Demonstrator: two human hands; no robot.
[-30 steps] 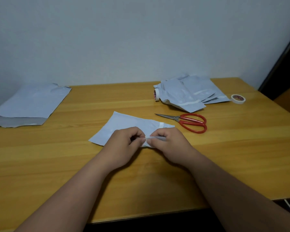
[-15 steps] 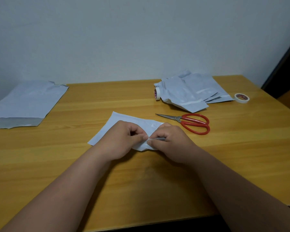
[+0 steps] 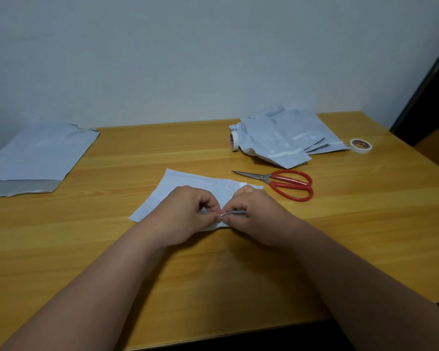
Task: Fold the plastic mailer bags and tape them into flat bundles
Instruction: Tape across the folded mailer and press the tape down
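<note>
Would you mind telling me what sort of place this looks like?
Probably a plain room at home or in a small office: a wooden table against a bare wall, with mailer bags, red scissors and tape.

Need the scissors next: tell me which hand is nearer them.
Right. The right hand grips the folded mailer just left of the scissors; the left hand lies farther left, beyond it.

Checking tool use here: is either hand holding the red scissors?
No, the red scissors lie untouched on the table, while both hands pinch the folded mailer bag.
</note>
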